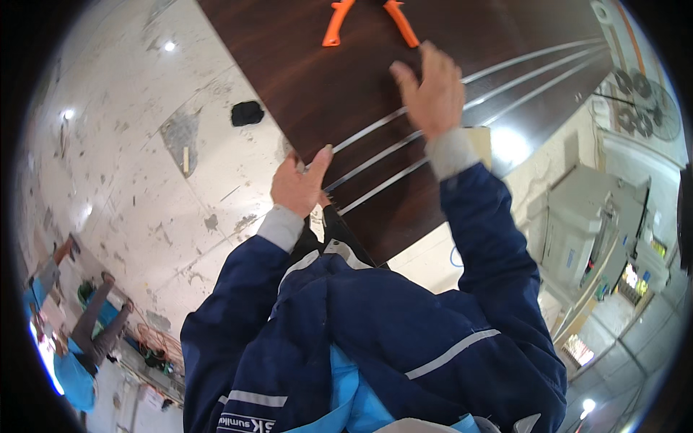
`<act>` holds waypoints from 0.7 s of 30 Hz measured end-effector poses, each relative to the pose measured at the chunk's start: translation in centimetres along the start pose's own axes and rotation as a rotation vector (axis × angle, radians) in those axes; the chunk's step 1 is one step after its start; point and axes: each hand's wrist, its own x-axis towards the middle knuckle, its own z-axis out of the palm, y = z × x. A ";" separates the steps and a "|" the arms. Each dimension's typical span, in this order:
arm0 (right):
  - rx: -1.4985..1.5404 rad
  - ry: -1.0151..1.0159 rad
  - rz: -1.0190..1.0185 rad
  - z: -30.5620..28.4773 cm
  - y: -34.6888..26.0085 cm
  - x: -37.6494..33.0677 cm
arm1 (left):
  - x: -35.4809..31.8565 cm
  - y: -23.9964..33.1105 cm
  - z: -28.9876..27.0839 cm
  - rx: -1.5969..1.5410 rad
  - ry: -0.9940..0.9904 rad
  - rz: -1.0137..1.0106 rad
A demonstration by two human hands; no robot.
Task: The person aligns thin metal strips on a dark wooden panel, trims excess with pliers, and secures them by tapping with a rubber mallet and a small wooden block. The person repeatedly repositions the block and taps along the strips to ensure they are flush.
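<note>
Three long, thin metal strips run side by side across a dark brown tabletop (303,79): the far strip (368,130), the middle strip (375,156) and the near strip (382,185). At the table's left edge, my left hand (297,184) has its thumb and fingers around the left end of the far strip. My right hand (435,94) hovers over the strips farther right, thumb apart from the fingers and nothing visibly held. Just beyond its fingertips lies a hand tool with two orange handles (401,23); its head is cut off by the picture's top edge.
A black cloth-like item (247,113) lies on the stained pale floor to the left. A tan block-like piece (479,144) shows beside my right cuff. Right of the table stand a grey machine cabinet (577,216) and a fan (650,108). People in blue (76,379) are at lower left.
</note>
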 end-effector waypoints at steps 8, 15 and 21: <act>-0.099 -0.417 0.188 6.9 1.2 11.7 | -0.5 -1.9 -0.4 -0.010 -0.022 0.096; 0.424 -0.352 0.157 -1.4 -11.3 2.5 | -0.3 -2.5 0.1 -0.457 -0.060 0.118; 0.602 -0.894 -0.035 0.9 -23.9 -5.6 | -0.2 -4.4 1.8 -0.400 -0.005 0.087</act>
